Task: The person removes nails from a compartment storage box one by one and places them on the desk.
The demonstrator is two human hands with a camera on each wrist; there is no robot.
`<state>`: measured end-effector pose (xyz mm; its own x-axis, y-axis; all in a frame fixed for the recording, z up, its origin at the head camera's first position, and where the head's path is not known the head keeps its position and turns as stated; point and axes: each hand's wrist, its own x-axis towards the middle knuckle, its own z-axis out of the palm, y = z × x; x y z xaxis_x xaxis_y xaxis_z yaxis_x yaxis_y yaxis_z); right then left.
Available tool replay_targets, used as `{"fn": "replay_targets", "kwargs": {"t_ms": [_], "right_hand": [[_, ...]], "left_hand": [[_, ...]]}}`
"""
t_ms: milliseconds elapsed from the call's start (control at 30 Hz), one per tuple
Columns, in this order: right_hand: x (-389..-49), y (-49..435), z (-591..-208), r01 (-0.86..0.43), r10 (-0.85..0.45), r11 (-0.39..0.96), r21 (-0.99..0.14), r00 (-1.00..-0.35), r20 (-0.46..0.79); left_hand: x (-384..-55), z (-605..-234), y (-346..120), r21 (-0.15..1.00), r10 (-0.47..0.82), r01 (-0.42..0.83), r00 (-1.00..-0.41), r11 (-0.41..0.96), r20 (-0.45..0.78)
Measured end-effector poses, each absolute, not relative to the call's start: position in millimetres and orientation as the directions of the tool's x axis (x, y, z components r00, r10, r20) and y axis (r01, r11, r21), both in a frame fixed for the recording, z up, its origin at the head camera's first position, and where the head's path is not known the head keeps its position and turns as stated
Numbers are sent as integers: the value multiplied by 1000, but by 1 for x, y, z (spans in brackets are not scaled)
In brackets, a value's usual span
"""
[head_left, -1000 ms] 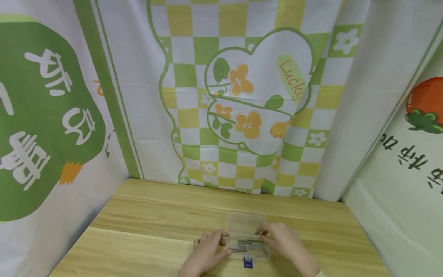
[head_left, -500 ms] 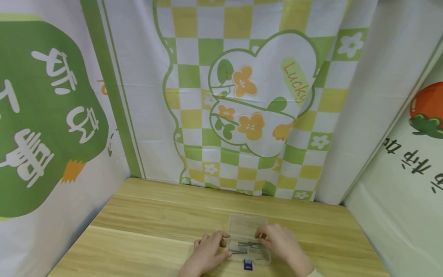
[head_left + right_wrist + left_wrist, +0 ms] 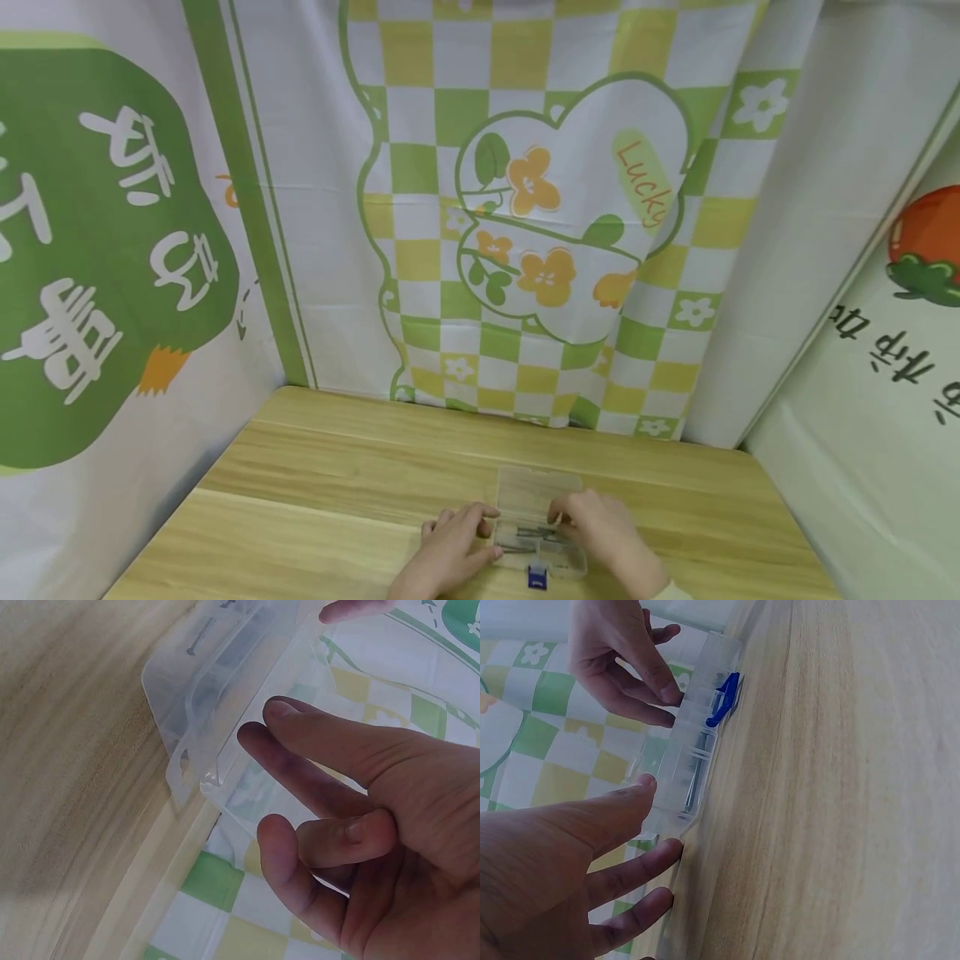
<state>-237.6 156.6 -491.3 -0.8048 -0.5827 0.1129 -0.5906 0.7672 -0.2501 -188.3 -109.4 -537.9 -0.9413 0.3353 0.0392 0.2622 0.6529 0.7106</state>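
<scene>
At the left, a green print with white characters on pale cloth; from there across to the right, the wood-grain table. Left of the box, the left hand, loose and spread rather than gripping, with thumb and index finger along the box's left side; in the left wrist view, thumb tip at the box's edge and two fingers stretched out low beside the table. Next, the box itself, clear, flat on the near middle of the table, between both hands, with the lid turned back toward the far side. Inside, dark rods, some in the near left compartment, others in the far one. On the near side, mid-length, a blue latch. Well beyond, a checked cloth with orange flowers and "Lucky". Over the box's right part, the right hand, reaching in with bent fingers, thumb and index close together; cannot tell whether pinching a rod. At that wrist, a pale sleeve. Rightmost, a red tomato print above dark characters.
</scene>
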Motion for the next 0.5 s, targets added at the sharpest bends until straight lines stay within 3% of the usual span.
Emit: {"fn": "replay_targets", "kwargs": {"t_ms": [500], "right_hand": [[-232, 148, -499, -618, -594, 766, -176, -785, 174]], "left_hand": [[-188, -543, -111, 722, 347, 294, -934, 626, 79]]}}
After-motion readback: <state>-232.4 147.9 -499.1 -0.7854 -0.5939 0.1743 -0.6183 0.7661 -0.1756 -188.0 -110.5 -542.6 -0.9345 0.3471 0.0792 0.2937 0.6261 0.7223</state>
